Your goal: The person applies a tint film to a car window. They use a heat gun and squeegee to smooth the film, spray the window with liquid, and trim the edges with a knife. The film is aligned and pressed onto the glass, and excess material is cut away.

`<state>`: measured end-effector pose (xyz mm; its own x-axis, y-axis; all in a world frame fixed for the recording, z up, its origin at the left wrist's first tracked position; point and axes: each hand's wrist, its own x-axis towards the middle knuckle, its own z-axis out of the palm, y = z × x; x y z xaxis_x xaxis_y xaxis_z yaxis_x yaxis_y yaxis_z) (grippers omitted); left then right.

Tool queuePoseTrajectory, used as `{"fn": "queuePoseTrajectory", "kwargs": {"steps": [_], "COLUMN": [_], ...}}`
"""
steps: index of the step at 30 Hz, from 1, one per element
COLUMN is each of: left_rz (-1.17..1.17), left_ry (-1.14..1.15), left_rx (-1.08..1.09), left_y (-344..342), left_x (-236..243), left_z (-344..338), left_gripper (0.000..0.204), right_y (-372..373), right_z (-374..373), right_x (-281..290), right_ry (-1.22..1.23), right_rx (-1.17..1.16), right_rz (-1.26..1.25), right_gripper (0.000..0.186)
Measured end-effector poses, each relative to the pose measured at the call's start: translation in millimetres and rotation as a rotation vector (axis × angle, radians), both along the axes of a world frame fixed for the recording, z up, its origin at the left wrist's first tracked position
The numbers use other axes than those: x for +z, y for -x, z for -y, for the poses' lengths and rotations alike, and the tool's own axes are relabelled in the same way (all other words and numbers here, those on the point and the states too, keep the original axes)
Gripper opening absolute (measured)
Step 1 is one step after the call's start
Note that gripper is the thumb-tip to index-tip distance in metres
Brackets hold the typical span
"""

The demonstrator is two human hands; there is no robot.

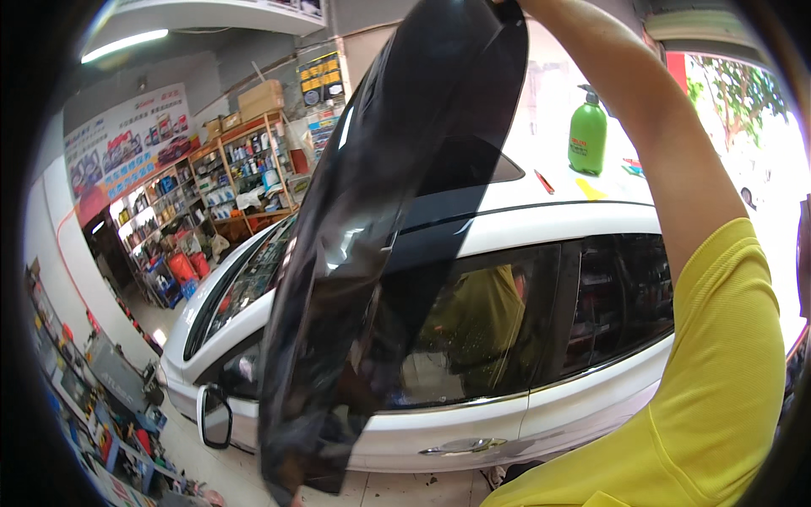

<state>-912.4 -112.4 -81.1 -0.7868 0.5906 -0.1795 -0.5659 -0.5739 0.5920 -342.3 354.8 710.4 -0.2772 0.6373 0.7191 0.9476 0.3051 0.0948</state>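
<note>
A large sheet of dark, see-through film [363, 228] hangs lengthwise across the middle of the view, in front of a white car's [591, 427] side windows and roof. It bows and ripples, with shiny streaks. The person's right arm [634, 101], in a yellow sleeve [718, 296], reaches to the top edge, where the right hand [522, 3] is mostly cut off beside the film's upper corner; I cannot tell how its grip closes. A small skin-toned patch at the film's bottom tip may be the left hand, but its grip cannot be made out.

The film looks light, thin and floppy, probably slick and easy to crease, so it is best held by its outer corners, lightly stretched. On the car roof are a green spray bottle [586, 139], a slim red tool [544, 182] and a flat yellow piece [590, 189].
</note>
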Motion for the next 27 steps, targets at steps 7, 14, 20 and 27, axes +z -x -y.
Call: {"fn": "queuePoseTrajectory", "kwargs": {"steps": [7,14,20,27], "left_rz": [-0.449,-0.837,-0.893,-1.157], "left_ry": [0.379,0.586,0.771,0.903], "left_rx": [-0.220,-0.416,-0.433,-0.513], "left_y": [142.0,190.4,165.0,154.3], "left_x": [279.5,442.1,456.0,459.7], "left_z": [-77.7,-274.5,-466.9,-591.8], "left_gripper": [0.048,0.039,0.007,0.024], "right_y": [-113.9,-172.4,-208.6,-229.7], "right_z": [-204.0,-396.8,-480.8,-511.6], "right_x": [-29.1,-72.5,-100.2,-124.7], "right_ry": [0.194,0.487,0.506,0.098], "right_rx": [-0.257,-0.473,-0.673,-0.606], "right_rz": [-0.108,-0.130,-0.193,-0.211], "right_gripper": [0.027,0.031,0.034,0.036]}}
